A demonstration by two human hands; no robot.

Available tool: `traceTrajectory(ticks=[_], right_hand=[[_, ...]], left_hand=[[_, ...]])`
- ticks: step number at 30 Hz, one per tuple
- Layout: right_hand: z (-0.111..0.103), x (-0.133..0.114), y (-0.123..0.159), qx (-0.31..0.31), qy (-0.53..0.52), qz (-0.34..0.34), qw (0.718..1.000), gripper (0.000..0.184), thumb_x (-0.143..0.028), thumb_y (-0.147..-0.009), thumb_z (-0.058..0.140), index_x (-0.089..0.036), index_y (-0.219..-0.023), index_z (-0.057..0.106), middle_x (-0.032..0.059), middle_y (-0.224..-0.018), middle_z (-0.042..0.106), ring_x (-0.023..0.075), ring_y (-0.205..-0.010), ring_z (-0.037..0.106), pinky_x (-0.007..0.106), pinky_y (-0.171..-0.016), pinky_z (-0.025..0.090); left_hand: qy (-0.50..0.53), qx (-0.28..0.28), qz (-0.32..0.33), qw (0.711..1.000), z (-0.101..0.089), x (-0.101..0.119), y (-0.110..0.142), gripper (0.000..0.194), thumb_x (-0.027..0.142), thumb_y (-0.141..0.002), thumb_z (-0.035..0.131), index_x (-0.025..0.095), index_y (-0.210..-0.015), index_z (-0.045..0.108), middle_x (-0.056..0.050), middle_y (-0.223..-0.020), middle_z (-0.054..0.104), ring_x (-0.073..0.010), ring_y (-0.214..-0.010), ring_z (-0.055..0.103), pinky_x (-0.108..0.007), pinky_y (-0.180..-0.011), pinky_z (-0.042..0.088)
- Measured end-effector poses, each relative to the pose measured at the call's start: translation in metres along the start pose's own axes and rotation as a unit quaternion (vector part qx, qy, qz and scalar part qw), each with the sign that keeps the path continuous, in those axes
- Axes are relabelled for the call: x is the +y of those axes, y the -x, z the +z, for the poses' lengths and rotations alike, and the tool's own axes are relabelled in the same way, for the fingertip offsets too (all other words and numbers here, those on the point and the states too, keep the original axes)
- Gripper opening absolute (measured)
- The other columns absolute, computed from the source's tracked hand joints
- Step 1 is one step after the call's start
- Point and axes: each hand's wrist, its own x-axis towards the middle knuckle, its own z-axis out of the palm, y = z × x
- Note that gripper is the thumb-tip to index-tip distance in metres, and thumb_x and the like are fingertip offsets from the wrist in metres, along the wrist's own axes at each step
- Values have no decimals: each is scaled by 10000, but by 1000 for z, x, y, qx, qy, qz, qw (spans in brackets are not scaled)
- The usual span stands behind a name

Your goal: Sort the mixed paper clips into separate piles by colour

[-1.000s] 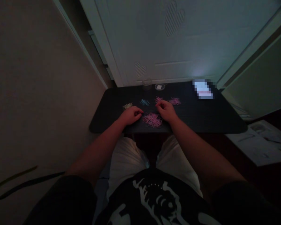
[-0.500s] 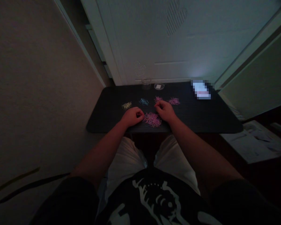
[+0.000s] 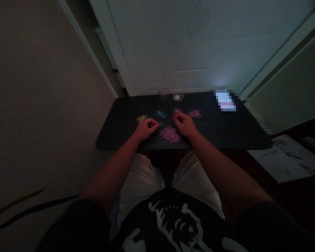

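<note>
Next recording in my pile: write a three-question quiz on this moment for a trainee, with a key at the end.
1. True or false: the large pink pile lies nearer the front edge of the black table than the blue pile does.
2. Which pile lies farthest left? A) large pink pile B) yellowish pile C) blue pile
3. Fill in: a thin piece sticks out from the grip of the ____ hand.

Key: 1. True. 2. B. 3. Left hand.

No readable lettering or numbers, bright screen [image 3: 225, 100] pixelated, white square [image 3: 177, 97] illegible
</note>
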Motion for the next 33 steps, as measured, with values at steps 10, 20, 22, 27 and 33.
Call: traceTrajectory(ticks=[10, 20, 22, 27, 33], right_hand=[[-2, -5, 1, 2, 1, -7, 1000, 94, -218, -741, 513, -177, -738, 598, -1, -643, 560, 127, -571, 475, 265, -568, 369], [-2, -6, 1, 2, -6, -7, 1000, 87, -219, -745, 515, -181, -742, 594, -5, -623, 553, 127, -560, 470, 260, -550, 359], [-3, -7, 1, 3, -5, -8, 1000, 88, -216, -743, 517, -182, -741, 597, -5, -621, 554, 128, -561, 472, 261, -551, 363], [-2, -5, 0, 2, -7, -11, 1000, 93, -210, -740, 513, -183, -743, 602, -2, -639, 564, 123, -557, 469, 263, -554, 368], [-1, -4, 0, 3, -8, -4, 1000, 97, -212, -741, 511, -182, -739, 603, -4, -625, 557, 126, -557, 470, 264, -551, 366]], left_hand=[[16, -31, -5, 999, -2, 6, -2, 237, 370, -741, 628, 149, -807, 684, -22, -706, 642, -118, -637, 540, -246, -604, 436], [15, -40, -23, 999, -2, 10, -6, 246, 383, -726, 635, 145, -764, 682, -16, -659, 639, -106, -591, 523, -237, -567, 425], [15, -38, -19, 999, -1, 11, -6, 244, 380, -727, 633, 143, -761, 678, -17, -660, 635, -106, -594, 521, -236, -565, 424], [28, -54, -22, 998, -1, 12, -6, 238, 379, -722, 640, 149, -765, 679, -15, -668, 641, -105, -595, 524, -236, -566, 425], [38, -71, -22, 997, -2, 14, -7, 242, 381, -707, 653, 146, -753, 686, -26, -702, 666, -115, -614, 551, -243, -574, 425]])
